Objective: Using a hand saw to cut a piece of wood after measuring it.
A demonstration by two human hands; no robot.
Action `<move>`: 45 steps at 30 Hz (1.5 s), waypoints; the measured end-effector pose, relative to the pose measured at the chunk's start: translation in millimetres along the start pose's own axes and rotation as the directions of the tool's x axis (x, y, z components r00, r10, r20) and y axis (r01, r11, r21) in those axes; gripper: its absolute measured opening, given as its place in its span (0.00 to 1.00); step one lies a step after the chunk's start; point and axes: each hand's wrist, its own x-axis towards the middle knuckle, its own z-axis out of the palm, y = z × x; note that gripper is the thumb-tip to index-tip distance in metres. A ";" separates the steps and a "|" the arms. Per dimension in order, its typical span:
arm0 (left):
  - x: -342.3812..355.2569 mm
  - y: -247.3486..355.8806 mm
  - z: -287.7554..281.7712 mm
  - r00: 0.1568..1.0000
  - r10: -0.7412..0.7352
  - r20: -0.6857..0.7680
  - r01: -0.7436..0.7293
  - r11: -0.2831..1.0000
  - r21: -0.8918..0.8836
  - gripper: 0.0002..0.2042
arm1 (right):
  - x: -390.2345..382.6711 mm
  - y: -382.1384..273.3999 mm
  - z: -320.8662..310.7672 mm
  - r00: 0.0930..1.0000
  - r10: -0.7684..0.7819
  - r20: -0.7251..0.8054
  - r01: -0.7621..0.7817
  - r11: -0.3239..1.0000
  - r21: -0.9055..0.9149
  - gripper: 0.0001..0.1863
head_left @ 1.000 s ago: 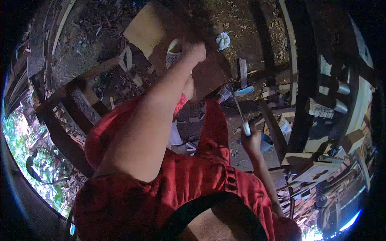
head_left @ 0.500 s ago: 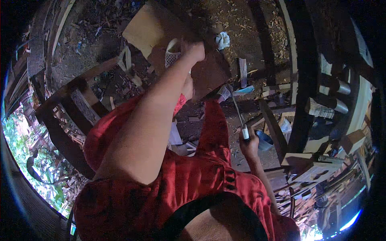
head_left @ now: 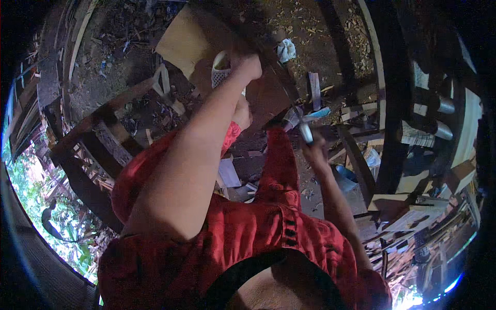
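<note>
My right hand [head_left: 315, 151] is closed around the pale handle of what looks like a thin-bladed handsaw [head_left: 307, 133], blurred by motion. Its blade is hard to make out now. A wide brown board [head_left: 178, 44] lies ahead of me, partly in shadow. My left hand [head_left: 249, 67] is bent down over this board, its fingers lost in the shade. Close by the left wrist, a white perforated shoe [head_left: 220, 76] on my left foot rests on the board. The other shoe [head_left: 292, 118] is by the board's right corner.
A crumpled white bag [head_left: 286, 50] lies on the dirt floor beyond the board. Wood offcuts [head_left: 314, 90] and a light-blue scrap [head_left: 318, 114] lie to the right. A dark bucket [head_left: 345, 178] stands beside my right forearm. Timber frames [head_left: 357, 165] rise on both sides.
My right hand and the saw handle have moved forward and slightly left, toward the board. My left hand and left foot have stayed nearly still.
</note>
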 end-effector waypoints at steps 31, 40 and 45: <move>-6.1 0.5 -17.7 0.986 0.062 0.156 -0.042 0.991 -0.127 0.19 | -79.1 81.6 5.5 0.979 0.066 -0.193 -0.101 0.978 -0.181 0.06; 7.7 -2.0 9.5 0.997 0.067 -0.031 -0.067 0.998 -0.009 0.18 | 32.8 -19.9 17.0 0.951 0.005 -0.308 0.073 0.967 0.243 0.22; 12.6 0.9 19.3 0.994 -0.005 0.106 0.022 0.987 -0.159 0.26 | 49.6 6.2 21.7 0.985 -0.053 -0.162 0.125 0.871 0.475 0.22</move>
